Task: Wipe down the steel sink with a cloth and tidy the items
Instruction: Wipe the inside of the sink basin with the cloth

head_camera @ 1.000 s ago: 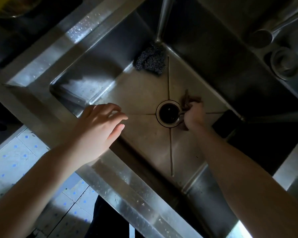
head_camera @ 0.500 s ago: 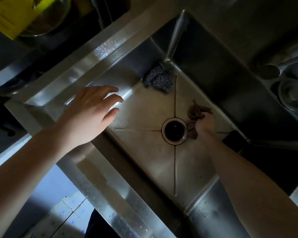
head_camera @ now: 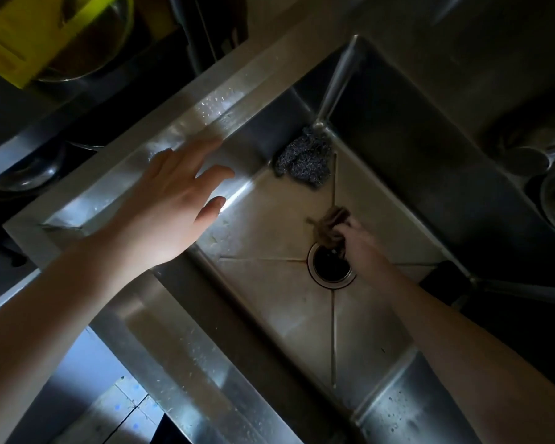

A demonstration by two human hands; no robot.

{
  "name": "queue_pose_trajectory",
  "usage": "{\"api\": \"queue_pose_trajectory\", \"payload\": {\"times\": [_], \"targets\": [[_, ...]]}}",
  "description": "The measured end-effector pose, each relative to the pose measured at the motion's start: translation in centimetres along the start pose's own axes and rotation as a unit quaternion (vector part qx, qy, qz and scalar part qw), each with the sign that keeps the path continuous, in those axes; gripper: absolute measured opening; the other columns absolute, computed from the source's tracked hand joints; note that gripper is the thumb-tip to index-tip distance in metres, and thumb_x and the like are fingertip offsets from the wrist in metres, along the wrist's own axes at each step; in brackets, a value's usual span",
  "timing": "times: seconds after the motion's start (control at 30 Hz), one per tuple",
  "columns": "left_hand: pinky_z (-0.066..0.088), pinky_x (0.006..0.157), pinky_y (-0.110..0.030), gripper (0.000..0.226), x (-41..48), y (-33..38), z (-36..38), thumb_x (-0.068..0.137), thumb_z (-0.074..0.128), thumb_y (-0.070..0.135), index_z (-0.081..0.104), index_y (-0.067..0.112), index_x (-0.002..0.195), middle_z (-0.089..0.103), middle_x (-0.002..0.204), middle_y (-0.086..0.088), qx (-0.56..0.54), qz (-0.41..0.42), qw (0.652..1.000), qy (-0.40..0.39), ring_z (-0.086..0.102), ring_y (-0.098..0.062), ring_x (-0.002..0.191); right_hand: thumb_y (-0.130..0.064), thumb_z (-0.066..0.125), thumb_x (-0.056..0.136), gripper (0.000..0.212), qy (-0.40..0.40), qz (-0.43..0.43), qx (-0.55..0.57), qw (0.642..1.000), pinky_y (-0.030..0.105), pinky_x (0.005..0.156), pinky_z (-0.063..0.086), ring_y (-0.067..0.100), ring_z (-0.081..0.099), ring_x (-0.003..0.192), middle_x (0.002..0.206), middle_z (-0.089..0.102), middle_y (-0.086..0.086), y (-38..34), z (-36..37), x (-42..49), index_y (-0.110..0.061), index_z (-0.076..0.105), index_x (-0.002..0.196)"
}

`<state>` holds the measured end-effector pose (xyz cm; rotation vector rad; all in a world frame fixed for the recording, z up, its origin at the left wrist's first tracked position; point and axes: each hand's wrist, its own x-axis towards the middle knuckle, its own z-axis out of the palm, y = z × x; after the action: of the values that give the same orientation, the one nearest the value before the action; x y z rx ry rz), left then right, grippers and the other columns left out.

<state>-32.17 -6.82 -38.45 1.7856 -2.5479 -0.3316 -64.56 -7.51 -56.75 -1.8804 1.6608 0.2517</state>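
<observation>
The right hand [head_camera: 362,248] reached down to the floor of the sink [head_camera: 269,302], its grip curled round a bunched brown cloth [head_camera: 329,225]. The cloth lay on the steel at 12 o'clock of the drain [head_camera: 330,267], its lower edge touching the drain's ring. The left hand [head_camera: 170,213] was held at 10 o'clock of the drain, over the sink's lit wall and rim, its grip spread with the fingers straight and holding nothing; whether it touched the steel could not be told. A grey scourer [head_camera: 303,160] sat in the sink's far corner, at 12 o'clock of the cloth and apart from it. A small dark block [head_camera: 444,282], too dim to name, lay in the corner at 3 o'clock of the drain. Water drops speckled the near rim. Outside the sink, at 10 o'clock, a bowl [head_camera: 87,43] stood beside a yellow thing [head_camera: 10,43].
</observation>
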Motion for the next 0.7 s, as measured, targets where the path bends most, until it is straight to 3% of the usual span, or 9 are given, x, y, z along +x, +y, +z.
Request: {"api": "queue_pose_trajectory", "payload": {"times": [0.13,0.27,0.37,0.53,0.7], "targets": [[0.040,0.087,-0.047,0.045,-0.2,-0.3,-0.1,0.086,0.034,0.033,0.059,0.009,0.116,0.044,0.140,-0.018,-0.006,-0.003,1.000,-0.020,0.055,-0.040,0.108,-0.005,0.049,0.090,0.036,-0.042,-0.046,-0.051,0.997,0.044,0.092,0.045,0.032,0.049,0.113,0.130,0.047,0.010,-0.4,0.4,-2.1,-0.016,0.057,0.122],[0.041,0.085,-0.048,0.038,-0.3,-0.3,-0.2,0.088,0.042,0.026,0.059,0.007,0.116,0.044,0.140,-0.020,-0.015,-0.008,1.000,-0.020,0.057,-0.041,0.101,-0.004,0.059,0.082,0.046,-0.039,-0.089,-0.104,0.990,0.025,0.086,0.041,0.020,0.046,0.114,0.128,0.047,-0.003,-2.5,-0.6,-1.9,-0.027,0.057,0.121],[0.040,0.089,-0.049,0.031,-0.5,-0.4,-0.1,0.087,0.060,0.014,0.060,0.006,0.117,0.043,0.141,-0.021,-0.029,-0.011,0.999,-0.011,0.056,-0.042,0.104,-0.008,0.056,0.087,0.044,-0.035,-0.115,-0.108,0.987,0.032,0.085,0.048,0.018,0.045,0.116,0.128,0.046,-0.004,-6.0,-1.1,-0.6,-0.030,0.055,0.124],[0.037,0.094,-0.047,0.047,-1.6,-1.1,-0.7,0.087,0.033,0.033,0.058,0.009,0.120,0.039,0.144,-0.019,-0.027,-0.013,0.999,-0.020,0.054,-0.039,0.112,-0.010,0.055,0.088,0.038,-0.009,-0.135,-0.093,0.986,0.033,0.071,0.048,0.023,0.046,0.111,0.126,0.047,-0.002,-12.7,-0.7,2.4,-0.027,0.056,0.122],[0.039,0.091,-0.047,0.044,-3.3,-2.2,-0.9,0.087,0.035,0.029,0.061,0.009,0.115,0.045,0.140,-0.017,-0.025,-0.006,1.000,-0.004,0.054,-0.036,0.113,-0.010,0.045,0.091,0.036,-0.019,-0.158,-0.106,0.982,0.031,0.070,0.040,0.026,0.045,0.111,0.128,0.048,0.000,-17.8,2.0,4.0,-0.023,0.059,0.121]]}}
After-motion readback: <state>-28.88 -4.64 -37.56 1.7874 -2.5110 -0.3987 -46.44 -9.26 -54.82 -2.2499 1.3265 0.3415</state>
